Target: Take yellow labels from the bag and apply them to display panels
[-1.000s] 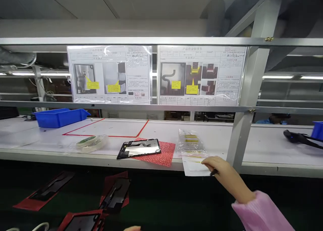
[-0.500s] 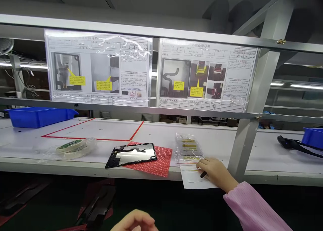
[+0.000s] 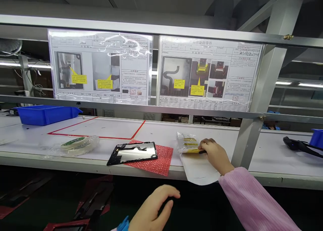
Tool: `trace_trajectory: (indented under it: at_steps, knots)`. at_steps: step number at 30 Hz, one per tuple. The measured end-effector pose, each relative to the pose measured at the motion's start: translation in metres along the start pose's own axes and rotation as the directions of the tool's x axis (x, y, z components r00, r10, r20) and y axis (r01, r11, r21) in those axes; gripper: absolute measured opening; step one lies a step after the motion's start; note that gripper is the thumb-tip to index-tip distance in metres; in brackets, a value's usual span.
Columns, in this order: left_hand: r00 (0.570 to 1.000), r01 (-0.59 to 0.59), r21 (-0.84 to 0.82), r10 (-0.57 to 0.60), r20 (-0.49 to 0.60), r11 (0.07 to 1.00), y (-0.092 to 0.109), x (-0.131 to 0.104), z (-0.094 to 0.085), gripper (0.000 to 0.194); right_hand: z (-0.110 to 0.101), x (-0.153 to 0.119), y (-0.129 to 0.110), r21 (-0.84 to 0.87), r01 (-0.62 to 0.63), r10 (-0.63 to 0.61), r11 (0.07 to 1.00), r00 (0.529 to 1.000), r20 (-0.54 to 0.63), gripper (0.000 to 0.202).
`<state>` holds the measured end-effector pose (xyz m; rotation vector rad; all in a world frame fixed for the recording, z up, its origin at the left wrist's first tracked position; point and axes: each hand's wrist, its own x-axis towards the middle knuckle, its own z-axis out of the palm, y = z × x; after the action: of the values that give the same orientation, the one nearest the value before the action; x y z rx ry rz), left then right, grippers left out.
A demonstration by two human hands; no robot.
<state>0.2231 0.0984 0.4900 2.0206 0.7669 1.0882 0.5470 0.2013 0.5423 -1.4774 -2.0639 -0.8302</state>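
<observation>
My right hand [image 3: 214, 152], in a pink sleeve, rests on the shelf and grips a thin dark tool against a clear bag of yellow strips [image 3: 187, 143]. A white backing sheet [image 3: 199, 168] lies under the hand and hangs over the shelf edge. My left hand [image 3: 152, 207] floats low in front of the shelf, fingers apart and holding nothing. A black tablet back panel [image 3: 132, 152] lies on a red bubble-wrap sheet [image 3: 158, 162] left of the bag.
A tape roll in clear wrap [image 3: 75, 144] and a blue bin [image 3: 46, 113] sit at left. A metal upright [image 3: 249, 123] stands right of my hand. Dark panels on red sheets [image 3: 93, 204] lie on the belt below. Instruction sheets [image 3: 202, 73] hang above.
My right hand moved from the white sheet's middle up to the bag of yellow strips, and the bag's near end folded back. My left hand rose into view.
</observation>
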Motion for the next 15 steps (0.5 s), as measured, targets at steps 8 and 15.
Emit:
trace_trajectory:
  at_steps: [8, 15]
  knots:
    - [0.982, -0.175, 0.112, 0.182, -0.058, 0.978, -0.023, 0.099, 0.030, 0.046, -0.007, 0.008, 0.002, -0.044, 0.058, -0.054, 0.997, 0.995, 0.086, 0.029]
    - [0.996, -0.065, 0.150, 0.055, 0.075, 0.987, -0.081, 0.165, 0.038, 0.032, 0.013, -0.010, -0.009, -0.075, 0.215, -0.204, 0.974, 0.970, 0.129, 0.022]
